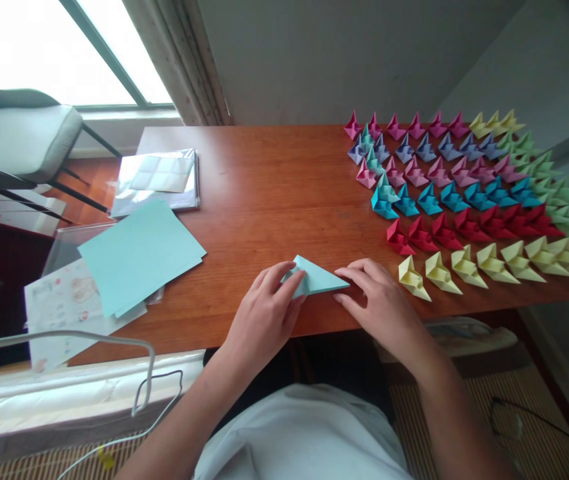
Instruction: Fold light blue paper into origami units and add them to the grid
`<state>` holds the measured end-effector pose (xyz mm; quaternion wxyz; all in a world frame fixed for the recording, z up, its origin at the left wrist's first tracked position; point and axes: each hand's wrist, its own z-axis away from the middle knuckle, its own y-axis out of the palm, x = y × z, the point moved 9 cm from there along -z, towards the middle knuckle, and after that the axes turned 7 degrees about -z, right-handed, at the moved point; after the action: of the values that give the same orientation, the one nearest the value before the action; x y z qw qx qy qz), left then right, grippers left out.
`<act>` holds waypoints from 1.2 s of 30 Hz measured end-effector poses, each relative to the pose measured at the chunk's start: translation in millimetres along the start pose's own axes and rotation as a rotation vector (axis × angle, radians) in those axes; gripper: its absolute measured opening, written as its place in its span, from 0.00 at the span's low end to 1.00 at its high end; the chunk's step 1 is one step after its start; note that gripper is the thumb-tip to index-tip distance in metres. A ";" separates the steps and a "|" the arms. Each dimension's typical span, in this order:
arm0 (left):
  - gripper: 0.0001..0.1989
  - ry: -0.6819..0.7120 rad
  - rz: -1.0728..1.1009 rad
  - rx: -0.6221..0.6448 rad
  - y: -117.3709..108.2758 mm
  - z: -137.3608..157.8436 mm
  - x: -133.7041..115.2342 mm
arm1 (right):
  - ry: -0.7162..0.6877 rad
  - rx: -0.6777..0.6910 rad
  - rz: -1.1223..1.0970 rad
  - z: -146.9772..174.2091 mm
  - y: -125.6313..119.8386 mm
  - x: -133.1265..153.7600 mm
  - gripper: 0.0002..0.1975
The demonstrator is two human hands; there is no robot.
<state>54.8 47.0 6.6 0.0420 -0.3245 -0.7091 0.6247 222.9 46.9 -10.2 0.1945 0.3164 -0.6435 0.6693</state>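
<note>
A light turquoise sheet of paper folded into a triangle (318, 277) lies near the front edge of the wooden table (264, 187). My left hand (273, 297) grips its left end, fingertips on top and thumb at the lower edge. At the pointed right end is my right hand (377, 287), with thumb and forefinger close around the tip; the fingers are bent. Part of the paper's left side is hidden under my left fingers.
Rows of folded paper boats (464, 197) in several colours stand on the right. Turquoise sheets (141, 257) lie on the left over a printed sheet (71, 307). Behind them is a plastic-wrapped pack (189, 183). A white cable (114, 339) crosses the lower left, near a chair (19, 140).
</note>
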 end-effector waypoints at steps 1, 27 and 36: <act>0.16 -0.006 0.005 -0.005 -0.8 0.0 0.6 | 0.000 -0.008 -0.012 -0.8 -0.9 0.3 0.12; 0.30 -0.122 0.408 0.122 -3.5 -14.5 7.4 | 0.052 -0.159 -0.484 -8.7 -23.5 37.1 0.03; 0.29 -0.352 1.270 0.277 18.1 -5.3 -0.4 | 0.076 -0.090 -0.562 -8.6 -16.8 36.9 0.08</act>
<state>64.9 51.5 -8.7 -0.4084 -0.5633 -0.2901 0.6570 206.0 51.6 27.3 0.4100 0.4484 -0.5518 0.5714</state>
